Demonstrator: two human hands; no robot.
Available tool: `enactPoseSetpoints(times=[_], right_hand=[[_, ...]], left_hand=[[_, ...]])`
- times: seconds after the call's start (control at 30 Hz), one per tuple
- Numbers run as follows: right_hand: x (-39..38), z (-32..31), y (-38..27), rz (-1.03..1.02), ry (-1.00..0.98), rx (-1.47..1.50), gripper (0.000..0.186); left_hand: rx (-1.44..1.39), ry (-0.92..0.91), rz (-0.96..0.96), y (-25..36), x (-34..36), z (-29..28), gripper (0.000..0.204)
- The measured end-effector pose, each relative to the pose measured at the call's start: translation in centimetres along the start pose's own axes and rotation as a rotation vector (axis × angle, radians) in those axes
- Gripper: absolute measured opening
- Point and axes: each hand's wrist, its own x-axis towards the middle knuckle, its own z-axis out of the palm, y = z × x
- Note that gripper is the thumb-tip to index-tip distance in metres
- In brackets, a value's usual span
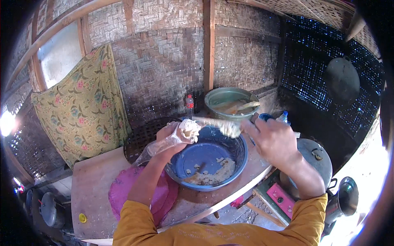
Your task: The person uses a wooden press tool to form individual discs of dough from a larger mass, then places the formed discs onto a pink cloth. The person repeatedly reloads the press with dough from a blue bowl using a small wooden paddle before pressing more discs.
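Observation:
My left hand (167,137) is closed around a clear plastic bag (158,149), whose mouth is turned open and filled with pale dough (189,130). In my right hand (273,137) I grip a long, light-coloured flat utensil (211,121), a spatula by its look, with a lump of dough (230,130) clinging to it near my fingers. Its far end reaches the mouth of the bag. Both hands are above a round blue basin (191,158). More crumbly dough (213,176) lies along the basin's near right side.
Magenta round plastic pieces (119,192) lie left of the basin, and a dark woven basket (137,141) sits behind. A green tub (213,110) and red-capped bottle (189,107) stand at the back. To the right are a pink-fronted stove (281,199) and a lidded pot (318,164).

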Motion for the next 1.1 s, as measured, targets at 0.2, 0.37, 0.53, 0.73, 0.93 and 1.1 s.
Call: enactPoseSetpoints(times=[0.2, 0.37, 0.53, 0.73, 0.93, 1.1], right_hand=[[1.3, -0.7, -1.3, -0.087, -0.178, -0.003, 0.025], [1.9, 1.7, -2.7, -0.151, -0.164, 0.099, 0.025], [-1.6, 0.7, -2.4, 0.025, -0.103, 0.114, 0.027], [-0.4, 7.9, -4.3, 0.62, 0.3, 0.675, 0.049], [-0.2, 13.3, -11.6, 0.589, 0.372, 1.072, 0.043], [-1.6, 12.8, -7.7, 0.783, 0.161, 1.221, 0.033]], left_hand=[[-0.183, 0.075, 0.066, 2.2, 0.6, 0.0, 0.039], [-0.329, -0.009, 0.095, 4.8, 0.4, -1.0, 0.045], [-0.071, 0.007, 0.011, 1.5, 0.0, 0.5, 0.039], [-0.268, 0.248, 0.06, 3.5, 1.8, -1.0, 0.038], [-0.348, 0.273, -0.055, 1.0, 2.9, 0.8, 0.035], [-0.377, 0.288, -0.051, -1.6, 2.7, 2.5, 0.031]])
